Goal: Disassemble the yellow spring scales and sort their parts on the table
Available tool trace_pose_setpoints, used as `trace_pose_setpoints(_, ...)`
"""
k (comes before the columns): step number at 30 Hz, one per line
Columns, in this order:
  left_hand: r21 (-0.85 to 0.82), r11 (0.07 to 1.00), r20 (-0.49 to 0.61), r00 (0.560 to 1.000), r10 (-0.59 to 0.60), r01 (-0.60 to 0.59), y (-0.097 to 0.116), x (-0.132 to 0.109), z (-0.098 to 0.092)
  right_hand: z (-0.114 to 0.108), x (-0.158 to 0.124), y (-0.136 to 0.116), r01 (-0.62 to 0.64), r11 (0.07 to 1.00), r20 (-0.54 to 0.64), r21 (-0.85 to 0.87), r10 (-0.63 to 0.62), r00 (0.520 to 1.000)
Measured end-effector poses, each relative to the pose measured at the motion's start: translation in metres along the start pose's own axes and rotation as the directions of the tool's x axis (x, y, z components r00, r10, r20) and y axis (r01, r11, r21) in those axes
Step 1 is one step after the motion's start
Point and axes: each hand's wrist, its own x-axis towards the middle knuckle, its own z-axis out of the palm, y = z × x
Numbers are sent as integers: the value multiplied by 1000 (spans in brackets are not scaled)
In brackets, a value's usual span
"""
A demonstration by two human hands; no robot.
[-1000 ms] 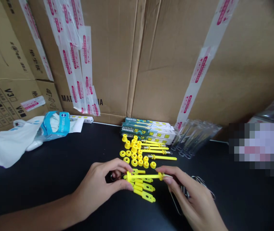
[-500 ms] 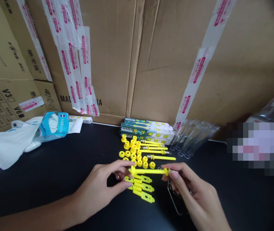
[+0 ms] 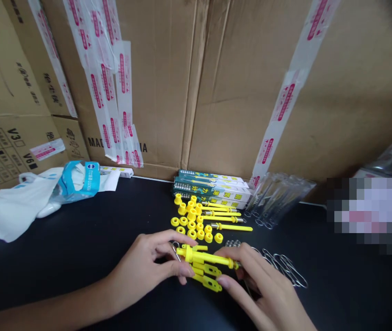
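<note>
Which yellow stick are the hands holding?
The yellow stick between the left hand and right hand. It lies over the flat-ended sticks. The row sticks by the boxes are not held.

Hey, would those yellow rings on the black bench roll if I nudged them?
Probably not far: the yellow rings lie flat, holes up, on the black bench, so they'd likely slide. They look like light, stiff plastic, so a nudge could scatter them.
</note>
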Motion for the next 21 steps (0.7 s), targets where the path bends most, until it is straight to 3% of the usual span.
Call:
trace_pose_setpoints(4,-81,997,8,1000,6,-6,-1,0,1,-1,3,-2,79,993,4,-84,-79,997)
trace_pose_setpoints(10,-30,991,-21,992,126,-127,0,-7,13,0,0,-16,260,945,139,-201,-235,962)
trace_pose_setpoints(13,-12,989,-24,989,149,-150,2,-11,19,3,-2,-22,244,936,145,-255,-212,966)
trace_pose_setpoints(18,110,986,47,992,118,-122,2,-14,22,11,0,-27,218,945,49,-244,-213,976)
trace_pose_setpoints(21,145,982,106,989,106,-120,0,-15,22,13,2,-26,194,972,115,-134,-180,977)
